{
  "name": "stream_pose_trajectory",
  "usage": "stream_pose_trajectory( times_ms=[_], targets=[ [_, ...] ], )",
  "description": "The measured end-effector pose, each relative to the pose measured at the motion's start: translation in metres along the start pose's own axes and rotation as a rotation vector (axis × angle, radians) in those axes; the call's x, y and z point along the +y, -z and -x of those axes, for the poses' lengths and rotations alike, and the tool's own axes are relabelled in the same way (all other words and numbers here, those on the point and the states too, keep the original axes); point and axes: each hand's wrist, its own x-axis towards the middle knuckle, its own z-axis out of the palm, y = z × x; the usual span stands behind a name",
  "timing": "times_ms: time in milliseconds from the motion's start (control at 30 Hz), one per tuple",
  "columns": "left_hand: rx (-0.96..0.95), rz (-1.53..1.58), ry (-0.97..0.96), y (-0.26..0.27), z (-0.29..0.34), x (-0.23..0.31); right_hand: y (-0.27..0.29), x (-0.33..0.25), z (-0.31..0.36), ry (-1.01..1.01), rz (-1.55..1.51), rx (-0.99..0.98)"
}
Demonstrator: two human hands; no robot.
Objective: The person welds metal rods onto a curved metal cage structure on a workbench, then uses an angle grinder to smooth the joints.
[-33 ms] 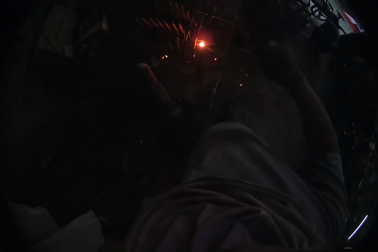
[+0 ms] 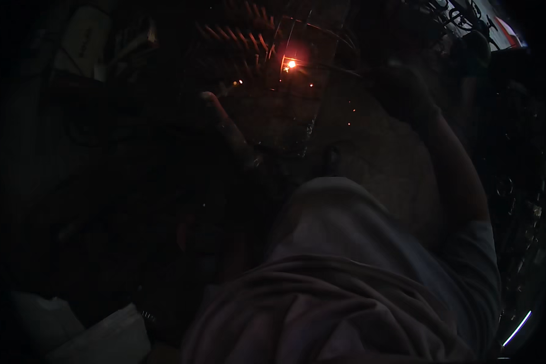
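My right forearm (image 2: 458,173) reaches forward from the lower right. Its dark, apparently gloved hand (image 2: 403,97) is closed around what looks like a welding electrode holder, mostly lost in the dark. A thin welding rod (image 2: 340,69) runs leftward from this hand to a bright orange glowing spot (image 2: 292,64). The glow sits at thin metal bars (image 2: 283,65) over a dark flat plate (image 2: 285,121). My left hand cannot be made out anywhere. Left of the plate lies a reddish, rod-like shape (image 2: 227,127) whose kind is unclear.
Small sparks (image 2: 349,110) dot the area right of the plate. Rows of slanted metal pieces (image 2: 236,36) stand behind it at the left. Pale broken-edged pieces (image 2: 112,337) lie at lower left. My clothed knee (image 2: 333,191) rises in front. Tangled dark metal (image 2: 464,18) fills the far right.
The glow lights the plate and surroundings a little more now, and a few sparks have shifted. My right arm keeps its position.
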Motion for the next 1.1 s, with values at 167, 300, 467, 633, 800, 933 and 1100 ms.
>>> stream_pose_trajectory(
  times_ms=[167,300,467,633,800,933,1100],
  targets=[
    [0.044,0.248,0.138,0.010,0.008,-0.026,0.014,-0.023,-0.003,0.245,0.230,0.143],
    [0.019,0.620,0.230,0.024,0.004,-0.043,0.016,-0.029,-0.008,0.260,0.248,0.157],
    [-0.222,1.062,0.283,0.018,0.001,-0.015,0.027,-0.055,-0.002,0.241,0.307,0.077],
    [0.141,-0.277,-0.315,0.010,0.014,-0.004,0.020,-0.067,0.035,0.151,0.183,0.122],
    [0.149,0.154,-0.063,0.021,0.011,-0.019,0.009,-0.077,0.040,0.120,0.291,0.071],
    [0.152,0.007,-0.064,0.020,0.013,-0.018,0.003,-0.086,0.032,0.148,0.371,0.089],
    [0.195,-0.315,-0.172,0.023,0.012,-0.031,-0.008,-0.101,0.025,0.116,0.586,0.024]
  ],
)
